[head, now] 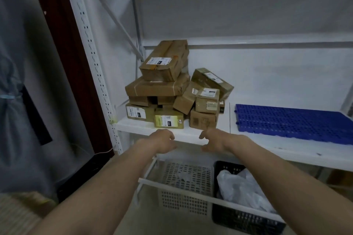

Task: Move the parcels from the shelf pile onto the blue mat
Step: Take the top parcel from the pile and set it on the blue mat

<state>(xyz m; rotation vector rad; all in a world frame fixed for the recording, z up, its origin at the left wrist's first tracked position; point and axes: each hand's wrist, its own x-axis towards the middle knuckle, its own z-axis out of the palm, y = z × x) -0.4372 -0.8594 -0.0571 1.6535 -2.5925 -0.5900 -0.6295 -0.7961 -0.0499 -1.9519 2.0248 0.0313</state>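
We judge this the reach before a first pick; the parcels sit heaped on the white shelf, the blue mat lying bare to the pile's right; our left hand and right hand hover just before the pile, fingers loosely curled, holding nothing; next we would take an upper box, since the leaning ones may slide; the shelf between pile and mat offers open room.
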